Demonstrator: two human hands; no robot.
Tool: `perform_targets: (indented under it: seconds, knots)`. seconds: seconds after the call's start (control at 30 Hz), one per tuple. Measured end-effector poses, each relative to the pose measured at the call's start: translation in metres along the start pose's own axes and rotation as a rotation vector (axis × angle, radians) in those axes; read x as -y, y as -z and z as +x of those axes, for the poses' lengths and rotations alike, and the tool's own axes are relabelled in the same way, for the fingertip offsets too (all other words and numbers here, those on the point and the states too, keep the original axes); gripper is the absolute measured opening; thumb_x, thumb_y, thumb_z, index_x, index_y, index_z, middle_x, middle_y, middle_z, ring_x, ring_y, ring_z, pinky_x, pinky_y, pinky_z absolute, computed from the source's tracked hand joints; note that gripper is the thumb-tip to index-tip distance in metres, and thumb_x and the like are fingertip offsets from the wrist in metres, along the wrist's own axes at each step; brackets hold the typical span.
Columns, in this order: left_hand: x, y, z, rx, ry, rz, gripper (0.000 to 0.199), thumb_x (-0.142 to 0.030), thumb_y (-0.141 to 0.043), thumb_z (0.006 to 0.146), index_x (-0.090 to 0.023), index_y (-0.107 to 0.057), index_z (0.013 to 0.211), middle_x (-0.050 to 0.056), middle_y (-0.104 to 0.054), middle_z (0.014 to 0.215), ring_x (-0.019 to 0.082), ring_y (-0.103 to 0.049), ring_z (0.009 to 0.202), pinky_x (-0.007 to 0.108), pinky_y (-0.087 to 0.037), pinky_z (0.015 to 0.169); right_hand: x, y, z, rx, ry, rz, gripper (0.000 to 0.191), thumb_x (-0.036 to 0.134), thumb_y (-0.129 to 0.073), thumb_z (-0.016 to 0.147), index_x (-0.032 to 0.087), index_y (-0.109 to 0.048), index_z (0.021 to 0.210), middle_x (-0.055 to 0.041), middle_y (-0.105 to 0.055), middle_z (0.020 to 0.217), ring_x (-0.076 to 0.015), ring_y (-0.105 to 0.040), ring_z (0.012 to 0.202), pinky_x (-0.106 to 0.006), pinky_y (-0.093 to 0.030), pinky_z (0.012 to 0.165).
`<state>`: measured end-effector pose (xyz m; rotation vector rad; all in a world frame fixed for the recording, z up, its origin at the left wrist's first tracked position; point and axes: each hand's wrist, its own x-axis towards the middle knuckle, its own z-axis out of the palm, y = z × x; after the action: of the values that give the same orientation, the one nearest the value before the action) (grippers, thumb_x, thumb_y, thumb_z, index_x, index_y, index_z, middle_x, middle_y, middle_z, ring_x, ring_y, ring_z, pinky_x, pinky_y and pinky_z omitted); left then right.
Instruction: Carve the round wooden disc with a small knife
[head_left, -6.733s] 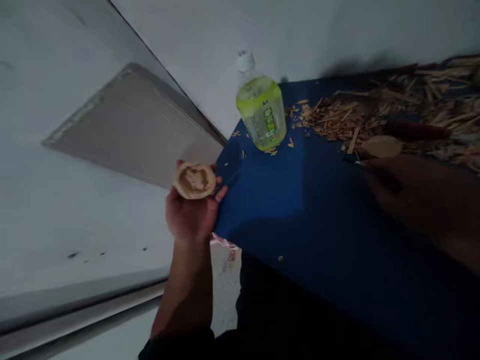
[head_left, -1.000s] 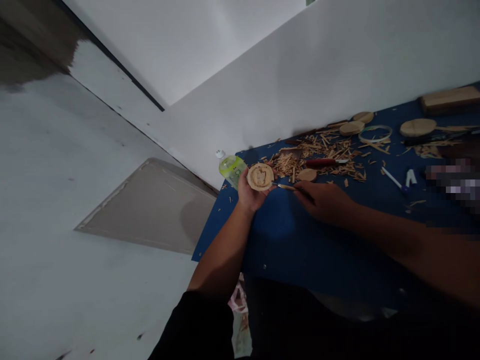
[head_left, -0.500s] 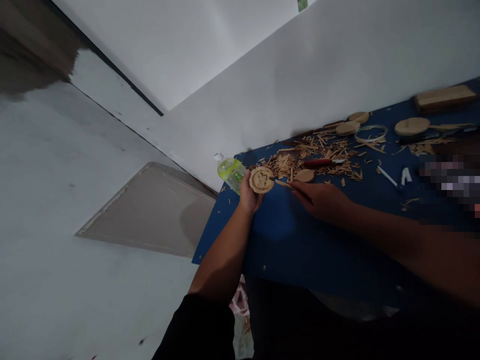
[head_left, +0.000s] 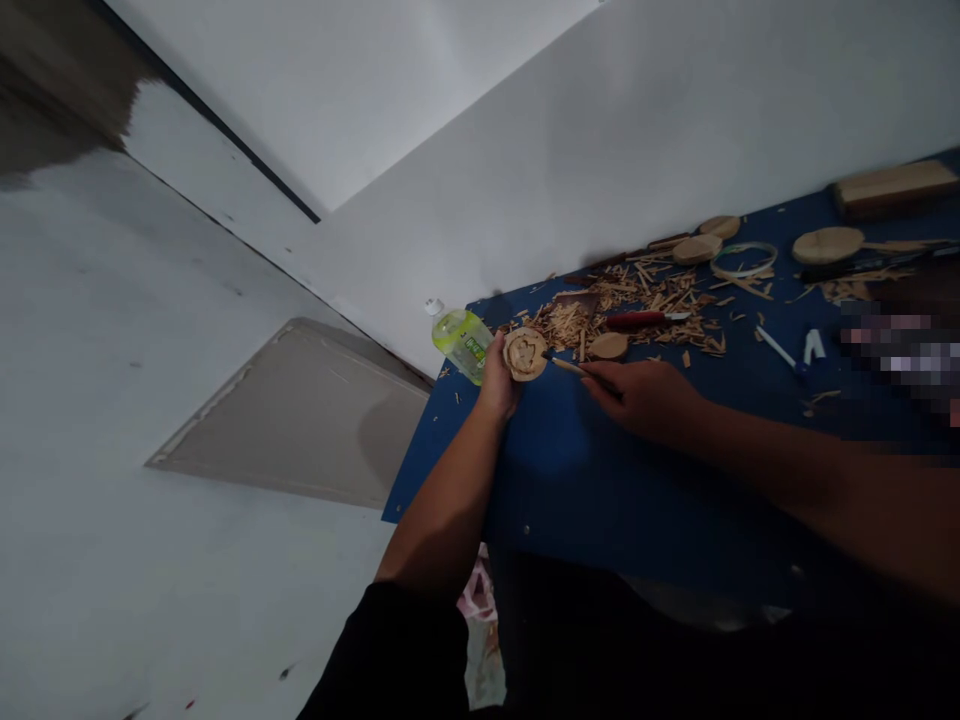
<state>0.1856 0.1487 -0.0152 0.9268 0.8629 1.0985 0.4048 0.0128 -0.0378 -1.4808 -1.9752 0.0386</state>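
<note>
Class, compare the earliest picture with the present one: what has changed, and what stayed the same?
The left hand has moved rightward, bringing the carved wooden disc from off the left edge of the blue table to above it, right of the bottle. The right hand holds a thin tool, its tip now close to the disc; contact is unclear. The bottle and red-handled tool stayed put.

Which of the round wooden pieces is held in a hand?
The hollowed piece, in the left hand; the other round pieces lie on the blue table.
</note>
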Motion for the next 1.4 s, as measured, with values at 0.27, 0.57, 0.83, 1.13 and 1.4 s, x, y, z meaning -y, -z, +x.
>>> perform_targets:
  seconds: [0.27, 0.57, 0.83, 1.13, 1.4]
  knots:
    - [-0.007, 0.003, -0.004, 0.119, -0.035, -0.008, 0.062, -0.067, -0.048, 0.106, -0.016, -0.083, 0.11, 0.014, -0.086, 0.113, 0.031, -0.08, 0.12, 0.039, -0.066, 0.099, 0.001, 0.001, -0.001, 0.019, 0.038, 0.075, 0.042, 0.046, -0.052, 0.114, 0.025, -0.078, 0.14, -0.0075, -0.089, 0.114, -0.0286, -0.083, 0.089, -0.036, -0.053, 0.075]
    - [-0.012, -0.001, -0.013, 0.187, 0.0, 0.045, 0.069, -0.071, -0.042, 0.106, -0.015, -0.082, 0.114, 0.018, -0.084, 0.117, 0.035, -0.079, 0.12, 0.045, -0.067, 0.097, 0.002, 0.003, -0.002, 0.002, 0.047, 0.12, 0.04, 0.043, -0.055, 0.112, 0.026, -0.079, 0.138, -0.0065, -0.089, 0.111, -0.0279, -0.083, 0.09, -0.035, -0.055, 0.077]
    - [-0.013, -0.005, -0.017, 0.199, 0.019, 0.046, 0.069, -0.071, -0.041, 0.108, -0.016, -0.082, 0.113, 0.017, -0.085, 0.117, 0.036, -0.078, 0.126, 0.048, -0.067, 0.1, 0.003, 0.002, -0.001, 0.022, 0.064, 0.113, 0.04, 0.045, -0.055, 0.113, 0.028, -0.08, 0.14, -0.0063, -0.089, 0.112, -0.0289, -0.084, 0.091, -0.035, -0.054, 0.076]
    - [-0.009, -0.004, -0.017, 0.267, 0.005, 0.039, 0.064, -0.069, -0.044, 0.111, -0.017, -0.08, 0.122, 0.017, -0.085, 0.121, 0.034, -0.081, 0.12, 0.046, -0.067, 0.099, 0.002, 0.0, -0.002, 0.016, 0.058, 0.121, 0.04, 0.044, -0.056, 0.114, 0.028, -0.079, 0.143, -0.0066, -0.088, 0.119, -0.0281, -0.084, 0.095, -0.035, -0.056, 0.078]
    - [-0.012, -0.004, -0.019, 0.282, 0.006, -0.009, 0.063, -0.068, -0.044, 0.113, -0.017, -0.077, 0.131, 0.018, -0.084, 0.121, 0.032, -0.084, 0.106, 0.037, -0.066, 0.077, 0.0, 0.0, -0.002, 0.043, 0.025, 0.06, 0.045, 0.045, -0.053, 0.114, 0.025, -0.075, 0.148, -0.0077, -0.087, 0.125, -0.0294, -0.084, 0.102, -0.035, -0.056, 0.082]
